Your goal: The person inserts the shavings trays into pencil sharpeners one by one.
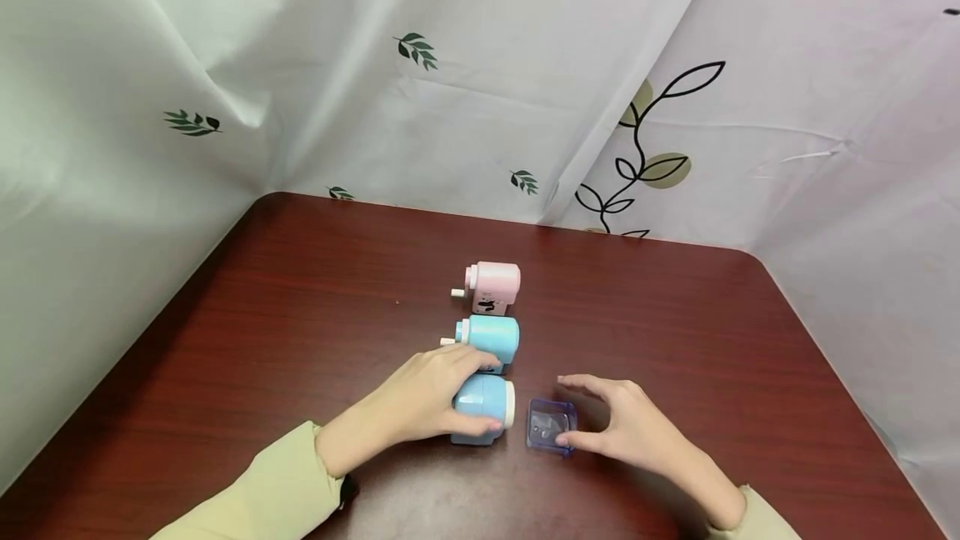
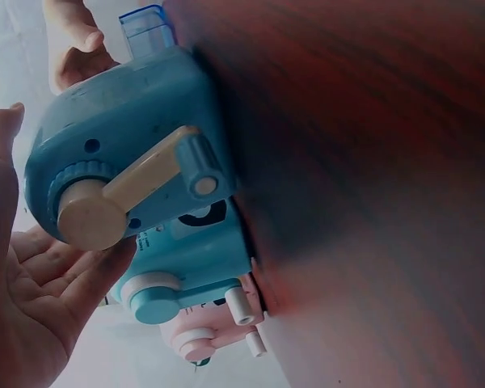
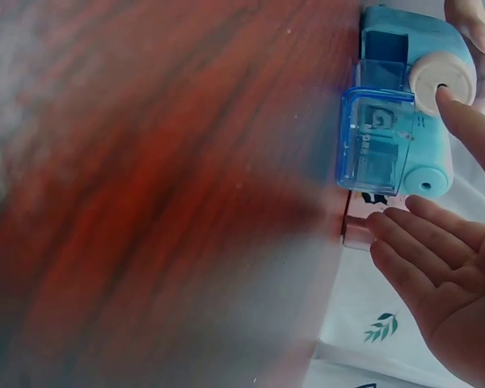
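Observation:
Three crank pencil sharpeners stand in a row. My left hand [image 1: 423, 398] grips the nearest one, a blue pencil sharpener [image 1: 480, 398], fingers over its far side and thumb on its near side. Its cream crank [image 2: 141, 174] shows in the left wrist view. A clear blue-tinted shavings drawer [image 1: 546, 425] sits on the table just right of it, apart from the body. My right hand [image 1: 630, 423] is beside the drawer, thumb and fingers spread, holding nothing. In the right wrist view the drawer slot [image 3: 385, 50] is visible in the blue sharpener.
Behind the held sharpener are a light blue sharpener [image 1: 491, 336] and a pink sharpener [image 1: 495, 283], both with cranks pointing left. The dark red wooden table [image 1: 315, 290] has rounded back corners. A white curtain [image 1: 480, 107] with leaf prints hangs along its back and sides.

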Tool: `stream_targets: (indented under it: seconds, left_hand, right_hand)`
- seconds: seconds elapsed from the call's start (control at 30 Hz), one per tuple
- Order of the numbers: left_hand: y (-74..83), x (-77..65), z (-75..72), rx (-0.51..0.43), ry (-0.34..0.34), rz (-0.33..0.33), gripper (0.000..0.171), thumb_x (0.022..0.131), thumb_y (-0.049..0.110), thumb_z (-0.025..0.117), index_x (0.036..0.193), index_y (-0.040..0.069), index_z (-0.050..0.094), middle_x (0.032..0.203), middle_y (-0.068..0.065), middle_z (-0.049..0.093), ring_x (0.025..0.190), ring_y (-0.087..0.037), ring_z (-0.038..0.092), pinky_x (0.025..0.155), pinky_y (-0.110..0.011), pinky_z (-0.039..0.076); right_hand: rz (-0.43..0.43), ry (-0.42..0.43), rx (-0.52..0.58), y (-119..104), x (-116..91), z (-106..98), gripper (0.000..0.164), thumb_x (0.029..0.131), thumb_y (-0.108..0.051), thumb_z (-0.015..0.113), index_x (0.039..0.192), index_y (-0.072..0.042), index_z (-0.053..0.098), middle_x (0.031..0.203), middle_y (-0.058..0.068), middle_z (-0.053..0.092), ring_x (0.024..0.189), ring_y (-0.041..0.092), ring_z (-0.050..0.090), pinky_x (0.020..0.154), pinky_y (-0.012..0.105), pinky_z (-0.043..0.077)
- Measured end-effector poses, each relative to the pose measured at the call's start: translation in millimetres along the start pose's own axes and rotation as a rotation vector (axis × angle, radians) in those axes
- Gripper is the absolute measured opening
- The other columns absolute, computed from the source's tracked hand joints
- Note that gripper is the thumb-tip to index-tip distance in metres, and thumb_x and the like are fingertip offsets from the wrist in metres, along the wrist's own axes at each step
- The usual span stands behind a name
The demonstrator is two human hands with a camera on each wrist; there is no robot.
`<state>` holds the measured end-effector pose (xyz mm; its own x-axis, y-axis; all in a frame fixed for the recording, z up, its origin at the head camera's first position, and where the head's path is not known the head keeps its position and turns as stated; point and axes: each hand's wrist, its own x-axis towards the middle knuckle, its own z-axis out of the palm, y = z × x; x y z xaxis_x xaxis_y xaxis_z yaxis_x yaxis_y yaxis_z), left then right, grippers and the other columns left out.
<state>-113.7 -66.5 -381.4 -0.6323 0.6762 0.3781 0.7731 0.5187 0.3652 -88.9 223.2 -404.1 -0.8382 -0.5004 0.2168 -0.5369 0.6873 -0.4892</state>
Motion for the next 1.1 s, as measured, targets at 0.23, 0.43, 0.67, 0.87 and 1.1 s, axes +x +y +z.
stream_targets:
  seconds: [0.23,0.43,0.67,0.87,1.1]
  left_hand:
    - [0.4,0.0,3.2,0.022,-0.029,-0.020,0.059,0.071,0.056,0.066,0.112,0.015,0.056,0.103,0.004,0.060,0.091,-0.007,0.053,0.076,-0.030,0.048]
    - [0.3,-1.4,4.7,0.031,-0.054,-0.040,0.061,0.069,0.056,0.067,0.113,0.015,0.056,0.103,0.004,0.060,0.089,-0.008,0.053,0.075,-0.030,0.048]
    - [0.1,-2.1,7.4,0.037,-0.062,-0.046,0.063,0.068,0.058,0.067,0.113,0.015,0.056,0.103,0.004,0.059,0.088,-0.007,0.052,0.072,-0.029,0.048]
    - [0.7,-2.7,9.9,0.043,-0.070,-0.054,0.063,0.068,0.060,0.066,0.113,0.016,0.056,0.102,0.004,0.059,0.087,-0.008,0.052,0.070,-0.029,0.048]
    - [0.1,-3.0,13.5,0.076,-0.081,-0.056,0.064,0.066,0.059,0.067,0.112,0.017,0.055,0.098,0.004,0.058,0.085,-0.008,0.052,0.068,-0.028,0.047]
  right_hand:
    - [-0.009,-0.028,-0.007,-2,-1,0,0.063,0.067,-0.052,0.074,0.115,-0.013,0.059,0.109,-0.006,0.064,0.100,0.005,0.056,0.080,0.034,0.049]
    - [-0.004,-0.062,-0.020,-2,-4,1,0.070,0.062,-0.057,0.074,0.115,-0.013,0.059,0.108,-0.006,0.064,0.098,0.004,0.056,0.078,0.033,0.049]
    - [-0.018,-0.075,-0.008,-1,-5,5,0.070,0.061,-0.056,0.075,0.114,-0.013,0.059,0.107,-0.008,0.063,0.096,0.004,0.056,0.078,0.031,0.049]
    - [-0.016,-0.088,-0.008,-2,-4,6,0.070,0.061,-0.056,0.076,0.114,-0.014,0.059,0.105,-0.008,0.064,0.094,0.003,0.057,0.076,0.031,0.050]
    - [-0.008,-0.093,-0.004,-3,-4,6,0.069,0.061,-0.053,0.077,0.114,-0.014,0.059,0.105,-0.008,0.063,0.093,0.003,0.057,0.076,0.030,0.050]
